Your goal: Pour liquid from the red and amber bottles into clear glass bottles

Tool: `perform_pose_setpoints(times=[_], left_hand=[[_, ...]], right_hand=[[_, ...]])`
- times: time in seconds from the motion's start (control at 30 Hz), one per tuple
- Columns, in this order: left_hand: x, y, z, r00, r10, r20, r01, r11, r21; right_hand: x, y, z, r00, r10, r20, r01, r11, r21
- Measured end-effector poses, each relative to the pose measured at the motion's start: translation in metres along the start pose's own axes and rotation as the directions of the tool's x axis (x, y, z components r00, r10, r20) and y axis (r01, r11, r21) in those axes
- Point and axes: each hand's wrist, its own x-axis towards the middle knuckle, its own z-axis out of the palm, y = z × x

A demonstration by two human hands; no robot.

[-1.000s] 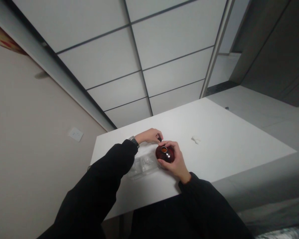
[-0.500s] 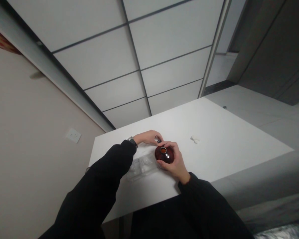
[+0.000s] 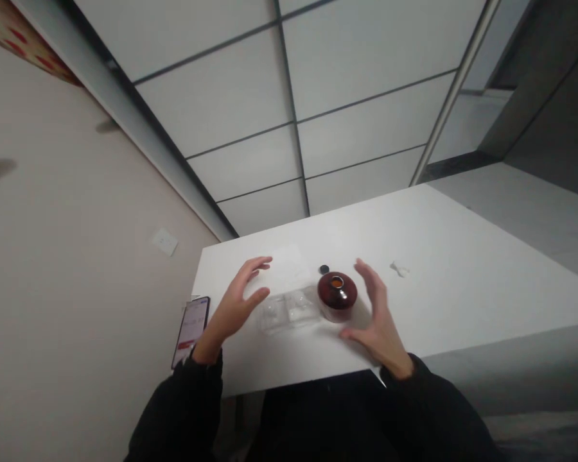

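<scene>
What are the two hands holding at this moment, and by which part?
Nothing is held. The left hand is open near the clear plastic tray; the right hand is open beside the dark red round glass bottle, apart from it.

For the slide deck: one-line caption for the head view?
Left hand and right hand hover open either side of an uncapped dark red jar; black cap behind it, clear tray alongside.

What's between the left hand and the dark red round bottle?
Head view: a clear plastic blister tray lies between the left hand and the dark red round bottle.
</scene>
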Motion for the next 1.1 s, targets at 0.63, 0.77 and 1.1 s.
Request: perform_pose_setpoints(times=[0.63,0.77,1.1], left_hand=[[-0.071,-0.059,0.069,0.961,-0.155,-0.227,0.109,0.973,-0.204],[-0.072,-0.062,0.077,0.925,-0.264,-0.272,0.163,0.925,-0.343],[-0.072,-0.056,0.071,0.940,-0.270,-0.211,0.177,0.911,-0.373]], right_hand=[[-0.042,-0.027,0.082,0.882,-0.048,0.469,0.227,0.915,-0.333],[-0.043,-0.026,0.082,0.881,-0.029,0.473,0.211,0.918,-0.337],[-0.042,-0.029,0.082,0.878,-0.008,0.479,0.191,0.924,-0.333]])
